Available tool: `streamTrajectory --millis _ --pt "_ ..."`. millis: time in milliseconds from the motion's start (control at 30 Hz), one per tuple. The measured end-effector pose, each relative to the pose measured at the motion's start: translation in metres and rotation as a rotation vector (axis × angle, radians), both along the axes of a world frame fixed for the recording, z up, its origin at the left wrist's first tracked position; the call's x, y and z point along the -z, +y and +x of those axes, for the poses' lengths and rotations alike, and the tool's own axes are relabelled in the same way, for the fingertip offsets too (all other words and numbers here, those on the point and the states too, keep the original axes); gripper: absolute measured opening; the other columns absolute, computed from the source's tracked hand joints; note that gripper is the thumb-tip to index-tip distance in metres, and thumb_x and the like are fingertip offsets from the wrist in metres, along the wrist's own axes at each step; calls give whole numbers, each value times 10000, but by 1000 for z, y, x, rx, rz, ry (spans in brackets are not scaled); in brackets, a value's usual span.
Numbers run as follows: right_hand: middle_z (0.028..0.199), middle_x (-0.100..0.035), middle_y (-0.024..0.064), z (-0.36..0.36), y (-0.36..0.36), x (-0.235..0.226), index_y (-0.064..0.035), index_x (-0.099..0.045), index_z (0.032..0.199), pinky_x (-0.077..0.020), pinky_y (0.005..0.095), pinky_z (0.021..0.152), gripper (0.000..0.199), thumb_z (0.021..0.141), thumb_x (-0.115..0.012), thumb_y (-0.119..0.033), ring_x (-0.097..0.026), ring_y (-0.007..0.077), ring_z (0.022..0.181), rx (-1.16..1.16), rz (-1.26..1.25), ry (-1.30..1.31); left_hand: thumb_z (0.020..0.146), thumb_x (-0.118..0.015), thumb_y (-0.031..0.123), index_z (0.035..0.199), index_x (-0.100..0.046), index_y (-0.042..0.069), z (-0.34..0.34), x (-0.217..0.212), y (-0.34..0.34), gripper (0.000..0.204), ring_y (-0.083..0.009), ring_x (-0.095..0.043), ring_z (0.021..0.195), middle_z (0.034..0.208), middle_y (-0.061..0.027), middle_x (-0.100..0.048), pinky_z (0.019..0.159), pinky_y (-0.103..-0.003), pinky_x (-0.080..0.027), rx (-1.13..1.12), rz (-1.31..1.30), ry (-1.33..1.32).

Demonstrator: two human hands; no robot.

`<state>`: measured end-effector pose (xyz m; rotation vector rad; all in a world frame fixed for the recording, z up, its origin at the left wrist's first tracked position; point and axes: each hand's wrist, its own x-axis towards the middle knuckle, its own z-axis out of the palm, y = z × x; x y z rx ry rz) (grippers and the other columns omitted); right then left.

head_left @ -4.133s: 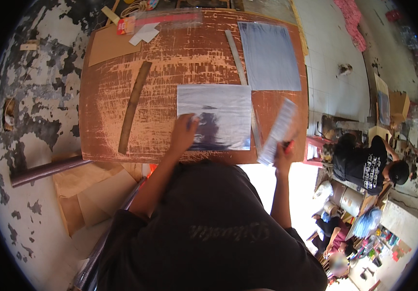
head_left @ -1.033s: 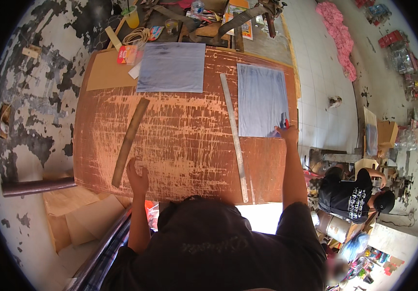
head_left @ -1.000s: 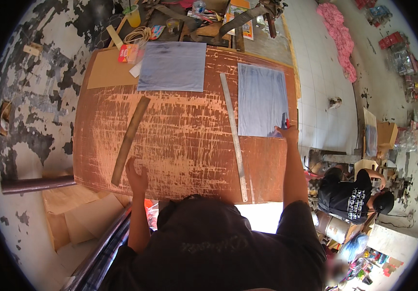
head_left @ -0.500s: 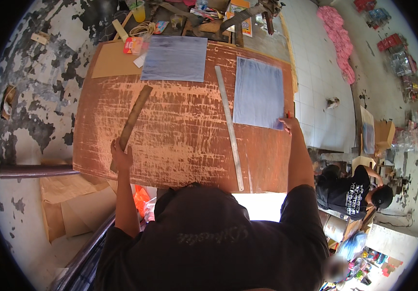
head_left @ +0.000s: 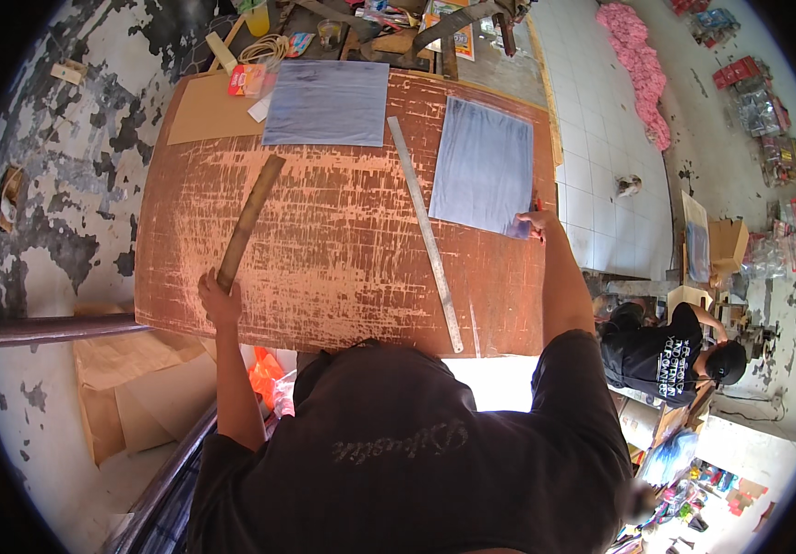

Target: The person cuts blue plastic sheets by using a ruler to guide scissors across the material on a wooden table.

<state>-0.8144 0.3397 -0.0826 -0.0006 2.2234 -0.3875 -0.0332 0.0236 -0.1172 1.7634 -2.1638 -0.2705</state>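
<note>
Left hand (head_left: pixel 218 297) closed around near end of a long brown wooden stick (head_left: pixel 250 222), which lies diagonal on the worn reddish-brown table (head_left: pixel 343 268), far end pointing toward the far blue-grey sheet (head_left: pixel 327 90). Right hand (head_left: pixel 535 223) at near right corner of the second blue-grey sheet (head_left: pixel 483 166), fingers resting on or pinching the corner; how far open cannot tell, something red and small at the fingers, too small to identify. Long metal ruler (head_left: pixel 426 235) lies flat between the two hands, running from far sheet area down to near table edge, just left of the second sheet, untouched. Tan cardboard piece (head_left: pixel 209 109) at far left corner beside far sheet. Clutter of tools along far edge. Another person (head_left: pixel 670 346) in black shirt crouches on floor at right, well apart from the table.
</note>
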Motion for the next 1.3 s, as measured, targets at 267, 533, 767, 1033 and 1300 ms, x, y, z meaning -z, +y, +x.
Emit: streamTrajectory --millis 267,533,767,1033,1300 --pt "508 -453 26 -10 18 -5 -139 -481 644 -295 385 435 560 849 -885 -469 -398 184 395 63 -46 -38 874 -797 206 1372 -643 74 -15 -12 -8 538 -422 -568 1189 1294 -208 -547 1032 -509 -488 50 36 66" --pt "595 -435 -49 1 30 -57 -146 -560 765 -330 287 433 382 867 -889 -309 -382 92 458 334 -444 -152 848 -820 166 1315 -632 98 -7 -20 -15 509 -401 -580 1173 1230 -169 -564 993 -514 -516 134 97 91" --pt "710 -543 -56 3 28 -98 -91 -644 982 -338 258 481 234 898 -834 -199 -418 74 512 175 -704 -20 805 -867 188 1268 -619 108 -2 -12 -25 531 -397 -586 1177 1201 -161 -595 970 -525 -515 101 140 127" --pt "718 -484 -79 85 -21 -276 47 -668 1251 -351 245 568 453 858 -836 -102 -453 42 622 -215 -738 457 752 -938 242 1247 -622 104 12 0 -47 604 -341 -690 990 1124 -141 -646 871 -477 -562 15 402 182" --pt "792 -554 -63 205 -49 -430 7 -706 1102 -388 236 660 325 806 -834 -36 -492 49 719 -631 -615 353 726 -916 261 1110 -729 118 -7 -25 -47 451 -365 -617 1171 1216 -171 -602 952 -562 -519 -11 375 -8"
